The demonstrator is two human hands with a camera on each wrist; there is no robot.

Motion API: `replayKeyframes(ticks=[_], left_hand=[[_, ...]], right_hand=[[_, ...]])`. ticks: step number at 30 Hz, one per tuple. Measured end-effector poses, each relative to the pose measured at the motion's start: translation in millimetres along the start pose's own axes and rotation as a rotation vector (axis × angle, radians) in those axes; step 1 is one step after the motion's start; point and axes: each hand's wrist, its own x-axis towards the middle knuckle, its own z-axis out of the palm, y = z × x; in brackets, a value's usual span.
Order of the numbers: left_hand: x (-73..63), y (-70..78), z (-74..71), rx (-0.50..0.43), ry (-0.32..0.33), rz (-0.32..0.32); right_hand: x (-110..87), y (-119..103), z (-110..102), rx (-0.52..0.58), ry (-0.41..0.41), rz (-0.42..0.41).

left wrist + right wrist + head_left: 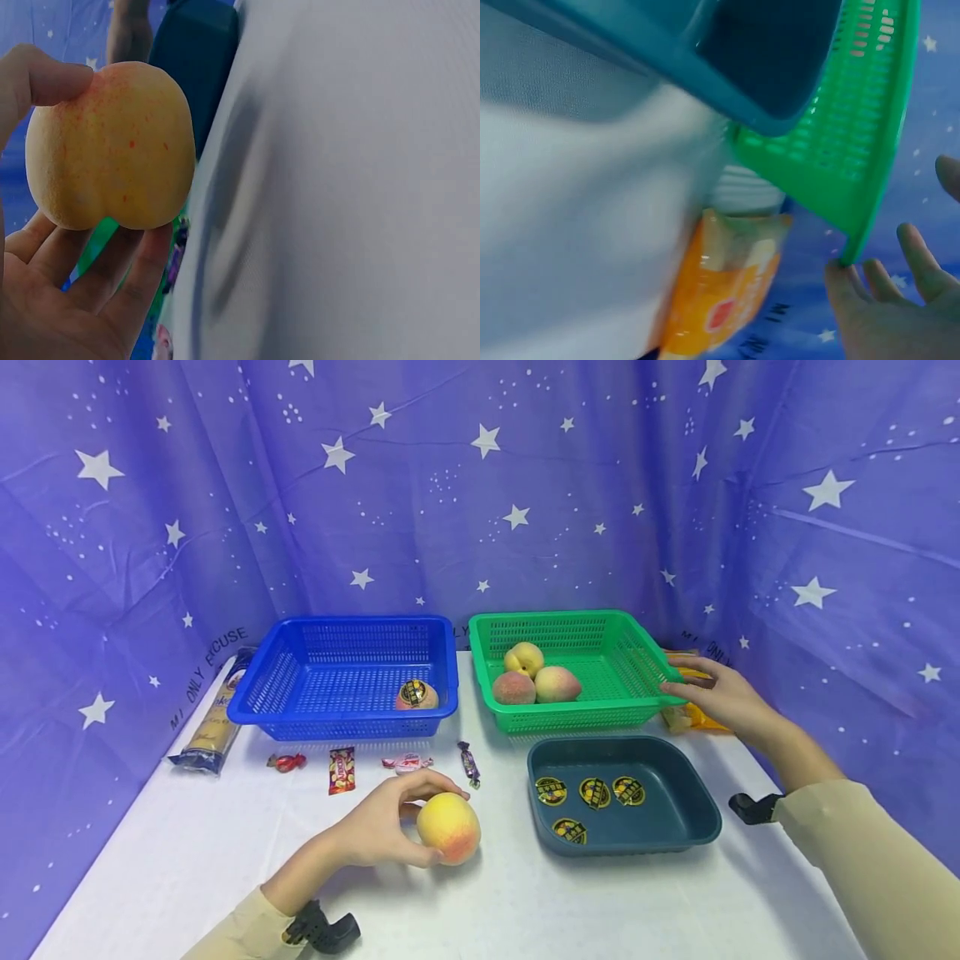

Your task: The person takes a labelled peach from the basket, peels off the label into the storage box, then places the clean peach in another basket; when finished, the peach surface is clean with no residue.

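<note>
My left hand (385, 822) holds a yellow peach (448, 828) with a red blush, thumb on one side and fingertips on the other. In the left wrist view the peach (112, 146) is close over the white table. My right hand (720, 697) is at the right rim of the green basket (570, 717), fingers fairly straight and fingertips touching the rim's corner in the right wrist view. Inside that basket sit a yellow peach (524, 658), a red peach (514, 688) and a pinkish peach (558, 684).
A blue basket (345, 718) holds a peach with a round sticker (413, 694). The dark teal tray (667, 793) bears several round black-and-gold stickers. Wrapped candies (342, 770) lie before the blue basket. Packages flank the baskets, gold (210, 731) left, orange (693, 714) right.
</note>
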Motion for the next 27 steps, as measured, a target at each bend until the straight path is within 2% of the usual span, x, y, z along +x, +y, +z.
replayKeyframes(ticks=[3,9,15,18,22,25,27], left_hand=[[1.6,6.4,2.1,0.005,-0.02,0.001],[12.3,23.4,8.9,0.034,-0.055,0.045],[32.9,52.3,20.6,0.02,-0.152,0.099],[48.7,66.3,23.9,0.019,-0.193,0.138],[76.4,79.5,23.1,-0.033,-0.236,0.184],[100.0,85.3,18.5,-0.09,-0.237,0.199],[116.2,88.2,14.7,-0.12,-0.22,0.186]], right_hand=[[6.7,8.9,0.7,0.07,-0.032,0.013],[14.2,24.6,3.7,0.218,-0.072,0.014],[17.9,37.8,6.2,0.251,-0.091,0.006],[20.2,41.4,6.4,0.288,-0.077,0.005],[20.9,44.8,6.4,0.318,-0.075,0.007],[22.1,46.7,7.1,0.339,-0.073,-0.004],[23.0,48.2,7.9,0.365,-0.066,-0.011]])
